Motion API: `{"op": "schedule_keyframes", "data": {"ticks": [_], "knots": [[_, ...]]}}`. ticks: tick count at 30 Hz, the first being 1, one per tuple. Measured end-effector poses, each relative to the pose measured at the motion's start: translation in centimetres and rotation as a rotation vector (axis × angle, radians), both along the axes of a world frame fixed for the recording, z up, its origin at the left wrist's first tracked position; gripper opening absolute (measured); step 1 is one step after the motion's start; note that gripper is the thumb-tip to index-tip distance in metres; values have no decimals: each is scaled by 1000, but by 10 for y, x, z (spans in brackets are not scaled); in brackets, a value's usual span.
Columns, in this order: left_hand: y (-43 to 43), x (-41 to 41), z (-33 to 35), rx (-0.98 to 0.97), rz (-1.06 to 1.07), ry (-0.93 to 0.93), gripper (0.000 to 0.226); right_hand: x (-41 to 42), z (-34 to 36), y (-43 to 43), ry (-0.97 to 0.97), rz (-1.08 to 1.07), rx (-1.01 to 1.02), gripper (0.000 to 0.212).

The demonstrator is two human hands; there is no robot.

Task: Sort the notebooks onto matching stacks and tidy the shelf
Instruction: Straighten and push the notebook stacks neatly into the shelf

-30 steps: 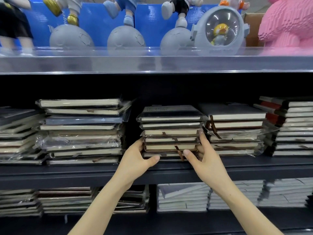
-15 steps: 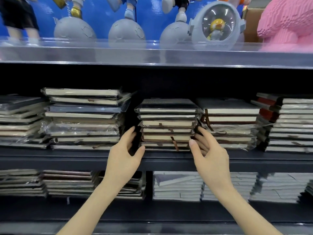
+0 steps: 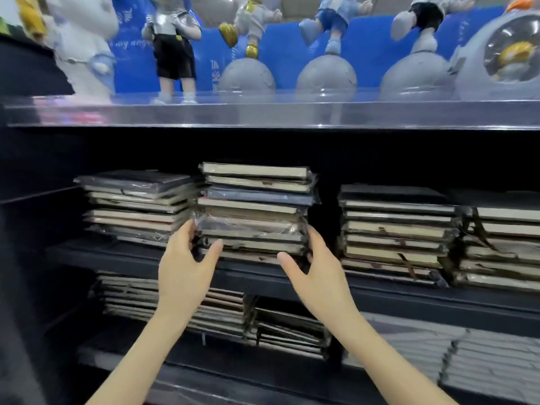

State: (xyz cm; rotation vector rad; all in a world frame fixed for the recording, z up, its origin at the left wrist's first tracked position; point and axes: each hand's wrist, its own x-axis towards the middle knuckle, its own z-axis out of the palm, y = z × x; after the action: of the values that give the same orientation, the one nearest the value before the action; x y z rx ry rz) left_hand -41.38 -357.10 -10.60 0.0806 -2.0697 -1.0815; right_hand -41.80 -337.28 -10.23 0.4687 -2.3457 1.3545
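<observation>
On the middle shelf (image 3: 409, 296), a tall stack of notebooks (image 3: 254, 206) stands a little to the left of the centre, and both hands are at its lower part. Most of the notebooks in it are wrapped in clear film, and their page edges face the person.

The left hand (image 3: 184, 273) comes to the stack from 8 o'clock. Its fingers (image 3: 187, 232) go round the left side of the lower notebooks, and its thumb (image 3: 213, 249) lies on their front edge, so this grip is closed around the left lower corner of the stack.

The right hand (image 3: 318, 279) comes from 4 o'clock. Its fingers (image 3: 311, 238) curl round the right side of the same notebooks. Its thumb (image 3: 287, 260) is spread wide from them and its tip is at the front of the lowest notebooks. So the lower notebooks lie between the two grips, and the upper half of the stack rises above both hands, at 12 o'clock from them.

At 9 o'clock from the held stack, just beside it, a lower pile (image 3: 137, 203) lies with its notebooks shifted unevenly. At 3 o'clock, with a dark gap between, a straighter pile (image 3: 394, 232) stands, and one more pile (image 3: 502, 247) touches it on the far side.

At 12 o'clock, toy figures (image 3: 175, 45) stand on a clear upper shelf (image 3: 263, 112). At 6 o'clock, further piles (image 3: 175, 302) lie on the shelf below.
</observation>
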Motion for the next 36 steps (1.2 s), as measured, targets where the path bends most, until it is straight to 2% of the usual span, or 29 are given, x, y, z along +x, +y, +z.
{"op": "schedule_keyframes", "data": {"ticks": [4, 8, 10, 12, 14, 17, 21, 27, 33, 36], "knots": [[-23, -21, 13, 10, -97, -172, 76, -28, 11, -25, -115, -154, -20, 89], [-34, -34, 16, -207, -37, -373, 81, -46, 13, -30, -238, -167, -176, 98], [-35, -41, 14, -180, -127, -408, 80, -49, 10, -30, -219, -201, -170, 98], [-34, -50, 14, -18, -235, -405, 83, -50, 7, -30, -199, -211, -168, 99], [-32, -56, 14, 54, -257, -356, 80, -48, 7, -30, -193, -184, -183, 93], [-30, -59, 12, 37, -203, -266, 69, -47, 7, -28, -193, -156, -194, 81], [-25, -55, 10, 57, -156, -234, 67, -42, 4, -21, -233, -114, -169, 101], [-12, -32, 4, 10, -176, -204, 65, -26, -2, -7, -191, -166, -188, 94], [-26, -30, 13, 169, -393, -270, 53, -20, 1, -4, -190, -183, -194, 98], [-31, -28, 13, 170, -459, -251, 40, -20, 5, 0, -231, -168, -179, 96]]}}
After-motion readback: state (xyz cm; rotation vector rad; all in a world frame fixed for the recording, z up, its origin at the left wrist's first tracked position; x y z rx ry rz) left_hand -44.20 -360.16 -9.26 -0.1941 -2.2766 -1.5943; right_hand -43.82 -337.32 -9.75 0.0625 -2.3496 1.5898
